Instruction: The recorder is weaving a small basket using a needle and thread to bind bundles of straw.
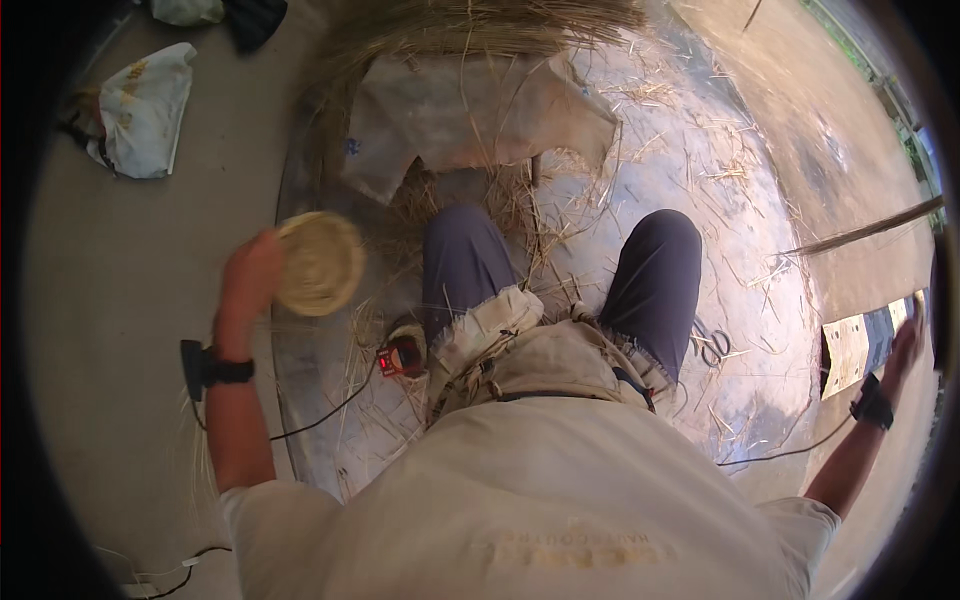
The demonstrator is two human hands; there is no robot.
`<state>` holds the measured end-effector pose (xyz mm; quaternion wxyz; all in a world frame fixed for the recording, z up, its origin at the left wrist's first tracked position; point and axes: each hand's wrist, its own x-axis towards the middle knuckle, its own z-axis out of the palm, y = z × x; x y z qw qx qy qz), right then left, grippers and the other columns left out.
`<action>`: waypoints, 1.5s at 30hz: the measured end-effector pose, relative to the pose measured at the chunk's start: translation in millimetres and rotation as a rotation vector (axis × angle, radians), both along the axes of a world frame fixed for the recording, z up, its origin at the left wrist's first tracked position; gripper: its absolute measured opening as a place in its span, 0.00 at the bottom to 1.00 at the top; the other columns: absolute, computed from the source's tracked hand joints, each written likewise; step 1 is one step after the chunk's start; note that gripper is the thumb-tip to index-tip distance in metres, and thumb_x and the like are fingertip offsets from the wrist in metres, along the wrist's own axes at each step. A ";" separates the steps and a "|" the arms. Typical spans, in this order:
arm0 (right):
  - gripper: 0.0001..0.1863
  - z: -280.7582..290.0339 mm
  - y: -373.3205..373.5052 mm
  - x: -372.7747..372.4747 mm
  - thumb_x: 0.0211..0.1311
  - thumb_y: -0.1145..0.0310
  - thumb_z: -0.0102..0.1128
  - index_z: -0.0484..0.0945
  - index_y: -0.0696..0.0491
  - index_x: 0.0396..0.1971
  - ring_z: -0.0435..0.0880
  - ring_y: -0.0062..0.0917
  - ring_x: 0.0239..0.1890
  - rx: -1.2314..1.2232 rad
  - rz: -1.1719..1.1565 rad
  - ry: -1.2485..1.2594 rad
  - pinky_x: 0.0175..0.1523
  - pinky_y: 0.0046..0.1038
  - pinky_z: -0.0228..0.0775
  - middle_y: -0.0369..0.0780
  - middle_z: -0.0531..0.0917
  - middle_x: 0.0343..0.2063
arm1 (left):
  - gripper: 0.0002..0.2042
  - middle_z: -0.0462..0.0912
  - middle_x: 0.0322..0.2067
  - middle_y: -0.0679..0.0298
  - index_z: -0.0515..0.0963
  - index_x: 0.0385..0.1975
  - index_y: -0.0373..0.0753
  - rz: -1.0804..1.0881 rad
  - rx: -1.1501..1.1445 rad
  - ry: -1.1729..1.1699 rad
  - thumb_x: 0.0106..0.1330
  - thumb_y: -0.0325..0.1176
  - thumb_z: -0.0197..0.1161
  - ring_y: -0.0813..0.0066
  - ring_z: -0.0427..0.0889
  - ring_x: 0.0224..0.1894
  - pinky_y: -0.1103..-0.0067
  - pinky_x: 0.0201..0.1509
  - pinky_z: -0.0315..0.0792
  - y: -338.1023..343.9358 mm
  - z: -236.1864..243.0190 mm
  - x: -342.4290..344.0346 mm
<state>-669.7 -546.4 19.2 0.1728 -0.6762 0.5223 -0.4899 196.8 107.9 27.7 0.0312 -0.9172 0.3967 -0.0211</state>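
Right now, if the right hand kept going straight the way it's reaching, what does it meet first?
The right hand reaches outward to the person's right. It already appears to be at the flat dark-and-white sheet on the ground; whether it touches is unclear. Beyond that, only the picture's dark rim shows.

Left hand [252, 272] gripping round woven straw disc [320, 263], right hand [905, 345] outstretched, scissors [711, 344] on mat [700, 170]
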 end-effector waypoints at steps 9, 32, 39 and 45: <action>0.20 -12.3 282.3 397.8 0.79 0.61 0.54 0.80 0.63 0.56 0.86 0.26 0.44 0.310 1.167 -0.111 0.51 0.28 0.76 0.48 0.88 0.41 | 0.25 0.86 0.43 0.42 0.72 0.67 0.40 -0.549 -0.200 0.507 0.69 0.31 0.63 0.41 0.85 0.47 0.58 0.47 0.80 -176.2 24.6 -203.3; 0.22 -10.1 311.7 416.7 0.77 0.60 0.62 0.79 0.62 0.59 0.82 0.16 0.37 1.295 1.315 -0.001 0.45 0.22 0.76 0.35 0.88 0.39 | 0.23 0.87 0.47 0.48 0.77 0.64 0.42 -0.668 -0.333 0.647 0.69 0.26 0.63 0.47 0.88 0.47 0.65 0.50 0.83 -175.6 -7.9 -203.5; 0.22 -37.5 281.7 462.5 0.82 0.53 0.51 0.81 0.58 0.52 0.81 0.20 0.33 1.372 1.302 -1.003 0.42 0.25 0.74 0.33 0.85 0.35 | 0.25 0.87 0.36 0.50 0.78 0.64 0.42 -0.763 -0.404 0.579 0.64 0.24 0.65 0.50 0.88 0.37 0.65 0.39 0.82 -177.2 -14.4 -208.2; 0.19 -26.5 254.8 489.8 0.82 0.56 0.51 0.80 0.57 0.41 0.60 0.13 0.20 1.391 1.007 -0.823 0.24 0.21 0.51 0.25 0.64 0.18 | 0.26 0.85 0.31 0.53 0.78 0.64 0.43 -0.832 -0.325 0.478 0.63 0.24 0.66 0.52 0.87 0.31 0.66 0.33 0.81 -173.7 -13.2 -205.1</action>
